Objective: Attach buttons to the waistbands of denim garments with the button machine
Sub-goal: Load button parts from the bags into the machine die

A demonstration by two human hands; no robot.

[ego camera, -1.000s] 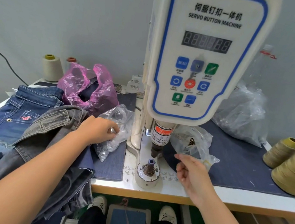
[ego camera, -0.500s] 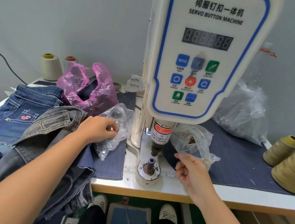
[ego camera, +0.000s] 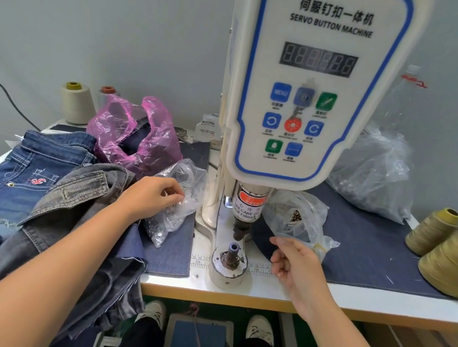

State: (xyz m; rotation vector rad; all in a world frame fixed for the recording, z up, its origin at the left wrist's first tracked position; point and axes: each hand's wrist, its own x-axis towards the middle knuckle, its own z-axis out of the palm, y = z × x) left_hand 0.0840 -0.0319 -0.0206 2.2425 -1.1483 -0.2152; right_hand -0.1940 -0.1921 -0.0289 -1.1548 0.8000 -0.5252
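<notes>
While two feet flank a blue pedal (ego camera: 199, 345) under the table, a person's right hand (ego camera: 298, 267) hovers over the white table (ego camera: 351, 298) edge, fingers loosely curled, holding nothing visible. Just left of it stands the button machine (ego camera: 306, 96), its lower die post (ego camera: 231, 251) bare. Left of the machine, the left hand (ego camera: 151, 196) pinches something small at the mouth of a clear bag of buttons (ego camera: 176, 207). Grey denim jeans (ego camera: 75, 210) lie heaped under that forearm, blue jeans (ego camera: 31, 169) beyond. Farther back sit a pink bag (ego camera: 136, 134) and thread cones (ego camera: 77, 103).
</notes>
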